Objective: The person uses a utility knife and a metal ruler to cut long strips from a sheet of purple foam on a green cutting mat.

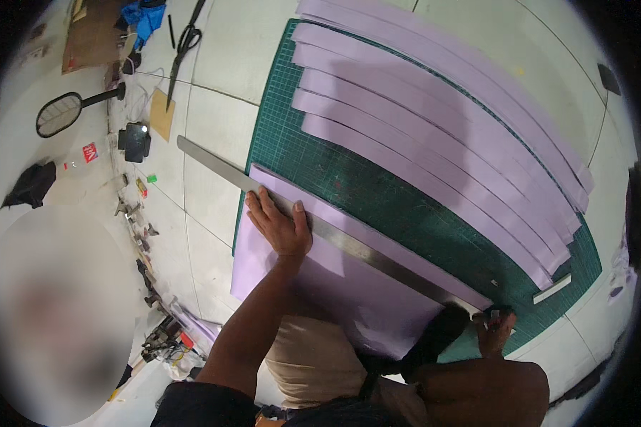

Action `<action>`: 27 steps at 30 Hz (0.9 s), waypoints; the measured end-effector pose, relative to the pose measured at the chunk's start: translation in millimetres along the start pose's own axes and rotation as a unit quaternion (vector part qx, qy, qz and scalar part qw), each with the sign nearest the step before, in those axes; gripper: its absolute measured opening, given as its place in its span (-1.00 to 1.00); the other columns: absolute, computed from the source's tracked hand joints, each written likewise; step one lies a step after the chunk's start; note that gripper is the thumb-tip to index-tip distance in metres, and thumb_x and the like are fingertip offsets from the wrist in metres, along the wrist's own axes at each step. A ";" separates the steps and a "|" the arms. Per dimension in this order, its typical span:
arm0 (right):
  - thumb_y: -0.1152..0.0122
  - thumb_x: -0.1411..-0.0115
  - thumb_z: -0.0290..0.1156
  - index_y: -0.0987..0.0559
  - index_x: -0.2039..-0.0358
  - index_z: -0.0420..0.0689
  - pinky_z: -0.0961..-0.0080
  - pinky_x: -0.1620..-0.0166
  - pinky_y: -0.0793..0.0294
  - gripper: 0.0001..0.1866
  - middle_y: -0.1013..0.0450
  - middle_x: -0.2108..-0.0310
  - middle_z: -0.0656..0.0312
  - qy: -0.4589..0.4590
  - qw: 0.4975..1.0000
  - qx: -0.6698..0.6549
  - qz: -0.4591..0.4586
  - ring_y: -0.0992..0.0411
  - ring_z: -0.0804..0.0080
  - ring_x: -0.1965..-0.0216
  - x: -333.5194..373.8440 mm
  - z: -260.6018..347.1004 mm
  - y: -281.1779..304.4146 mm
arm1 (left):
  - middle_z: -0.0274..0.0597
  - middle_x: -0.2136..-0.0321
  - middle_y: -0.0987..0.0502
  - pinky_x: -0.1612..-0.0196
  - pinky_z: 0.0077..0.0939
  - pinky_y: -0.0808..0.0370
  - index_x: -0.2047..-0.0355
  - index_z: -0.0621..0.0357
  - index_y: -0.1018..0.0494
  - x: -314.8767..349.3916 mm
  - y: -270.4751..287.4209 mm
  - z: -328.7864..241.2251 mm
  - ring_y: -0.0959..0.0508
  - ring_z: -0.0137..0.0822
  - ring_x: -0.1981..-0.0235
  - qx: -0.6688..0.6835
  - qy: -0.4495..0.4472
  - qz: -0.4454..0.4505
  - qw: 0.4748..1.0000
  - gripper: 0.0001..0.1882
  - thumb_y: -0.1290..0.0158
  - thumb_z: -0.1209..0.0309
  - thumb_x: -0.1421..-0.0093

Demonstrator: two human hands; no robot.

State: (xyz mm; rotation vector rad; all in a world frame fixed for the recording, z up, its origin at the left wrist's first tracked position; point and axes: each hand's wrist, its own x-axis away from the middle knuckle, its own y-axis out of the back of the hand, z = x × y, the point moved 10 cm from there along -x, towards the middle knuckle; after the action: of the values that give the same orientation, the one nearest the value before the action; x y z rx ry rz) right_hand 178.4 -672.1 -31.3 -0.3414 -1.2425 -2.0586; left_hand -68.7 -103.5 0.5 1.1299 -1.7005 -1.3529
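A long metal ruler lies slantwise across a folded sheet of lilac fabric or soft sheeting. My left hand presses on the ruler and the sheet near the ruler's far left part, fingers spread. At the ruler's near right end, beside the sheet's corner, my right hand is closed around a small dark thing; its kind is too small to tell. Under the sheet is a green gridded cutting mat. Several long lilac strips lie side by side on the mat's far part and beyond its edge.
A short pale strip rests at the mat's right. Large scissors, a phone and a racket-shaped swatter lie left on the tiled floor. Small tools and clutter line the left side, near a blurred person.
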 end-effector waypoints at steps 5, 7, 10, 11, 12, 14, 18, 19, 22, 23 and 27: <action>-0.57 0.13 -0.35 -0.42 0.13 -0.24 0.03 0.13 -0.27 -0.40 -0.34 0.22 -0.06 0.128 0.986 0.068 -0.087 -0.31 -0.12 0.18 2.7 39.7 8.4 | 0.44 -0.33 0.05 -0.37 0.24 0.22 -0.34 0.35 -0.03 0.5 6.5 7.3 0.10 0.32 -0.39 -0.020 0.000 -0.007 1.000 -0.17 -0.03 0.06 -0.25; -0.57 0.11 -0.31 -0.41 0.17 -0.25 0.04 0.15 -0.28 -0.41 -0.32 0.25 -0.07 0.138 0.984 0.057 -0.098 -0.31 -0.10 0.21 1.1 41.6 10.3 | 0.45 -0.33 0.04 -0.37 0.23 0.22 -0.34 0.36 -0.03 -4.6 6.5 3.9 0.09 0.32 -0.39 -0.013 -0.016 -0.018 1.000 -0.15 -0.05 0.04 -0.24; -0.57 0.08 -0.21 -0.39 0.21 -0.26 0.08 0.16 -0.30 -0.41 -0.29 0.30 -0.06 0.093 0.992 0.035 -0.075 -0.30 -0.06 0.24 0.9 31.8 15.7 | 0.45 -0.33 0.02 -0.37 0.21 0.20 -0.35 0.36 -0.02 -3.5 -1.5 10.0 0.08 0.30 -0.39 0.007 -0.040 0.000 0.999 -0.08 -0.10 -0.02 -0.21; -0.56 0.07 -0.16 -0.39 0.22 -0.27 0.10 0.16 -0.31 -0.39 -0.29 0.31 -0.06 0.121 0.986 0.066 -0.091 -0.30 -0.03 0.24 0.6 29.7 13.9 | 0.44 -0.33 0.01 -0.38 0.19 0.18 -0.36 0.36 -0.01 -4.6 -1.9 17.4 0.08 0.29 -0.39 0.010 -0.054 0.009 0.998 -0.05 -0.12 -0.04 -0.19; -0.57 0.08 -0.13 -0.40 0.24 -0.26 0.12 0.17 -0.31 -0.39 -0.29 0.32 -0.05 0.136 0.985 0.058 -0.087 -0.30 -0.01 0.24 -1.6 39.7 15.3 | 0.42 -0.33 0.00 -0.39 0.14 0.16 -0.36 0.36 0.00 -7.0 -1.8 30.5 0.07 0.27 -0.40 0.044 -0.036 0.039 0.998 -0.02 -0.15 -0.05 -0.17; -0.57 0.08 -0.08 -0.40 0.26 -0.25 0.14 0.19 -0.32 -0.38 -0.30 0.32 -0.03 0.160 0.982 0.062 -0.084 -0.31 0.01 0.25 -6.7 60.4 19.1 | 0.39 -0.34 0.00 -0.41 0.04 0.10 -0.36 0.38 0.00 -10.2 4.2 38.1 0.05 0.23 -0.40 0.118 -0.042 0.078 0.989 0.04 -0.22 -0.04 -0.11; -0.46 -0.01 0.03 -0.42 0.24 -0.22 0.13 0.21 -0.34 -0.39 -0.34 0.34 -0.02 0.141 0.983 0.086 -0.073 -0.34 0.00 0.29 -3.0 64.4 32.8 | 0.41 -0.30 -0.07 -0.39 -0.06 -0.03 -0.27 0.49 -0.11 -4.8 22.4 9.5 -0.06 0.22 -0.36 0.064 -0.081 0.081 0.991 0.08 -0.39 0.02 0.04; -0.43 -0.05 0.03 -0.42 0.23 -0.22 0.13 0.20 -0.35 -0.41 -0.35 0.33 -0.03 0.125 0.987 0.077 -0.059 -0.36 -0.01 0.29 -3.0 65.8 37.5 | 0.40 -0.31 -0.03 -0.40 -0.03 -0.02 -0.29 0.47 -0.09 -4.4 21.4 8.4 -0.02 0.22 -0.37 0.059 -0.077 0.091 0.991 0.08 -0.37 0.02 0.03; -0.34 -0.14 -0.03 -0.42 0.20 -0.24 0.12 0.15 -0.39 -0.48 -0.41 0.28 -0.09 0.053 0.993 -0.023 -0.100 -0.42 -0.07 0.23 -10.5 53.1 50.8 | 0.39 -0.35 0.05 -0.41 0.01 0.01 -0.32 0.42 -0.05 -6.8 22.3 11.9 0.06 0.23 -0.40 0.011 -0.070 0.112 0.991 0.10 -0.36 0.01 0.02; -0.32 -0.17 -0.06 -0.42 0.19 -0.25 0.12 0.14 -0.41 -0.51 -0.44 0.25 -0.11 0.027 0.989 -0.047 -0.138 -0.45 -0.09 0.20 -9.7 53.7 75.6 | 0.40 -0.35 0.06 -0.41 0.01 0.00 -0.32 0.42 -0.05 -8.4 14.4 15.3 0.06 0.24 -0.40 0.006 -0.069 0.115 0.991 0.11 -0.36 0.01 0.03; -0.25 -0.22 -0.14 -0.44 0.05 -0.29 0.16 0.07 -0.45 -0.51 -0.50 0.17 -0.16 0.045 0.955 -0.052 -0.289 -0.51 -0.08 0.14 -44.6 29.4 136.1 | 0.39 -0.35 0.12 -0.40 0.01 -0.02 -0.35 0.37 0.02 -6.5 18.7 31.9 0.07 0.25 -0.40 0.014 -0.075 0.125 0.989 0.20 -0.40 -0.01 0.10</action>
State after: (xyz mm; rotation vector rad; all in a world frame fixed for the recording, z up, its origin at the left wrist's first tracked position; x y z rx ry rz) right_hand 299.6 -668.3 50.4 0.0876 -1.2843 -2.6031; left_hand -98.7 -83.7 11.4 0.8143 -1.9030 -1.2853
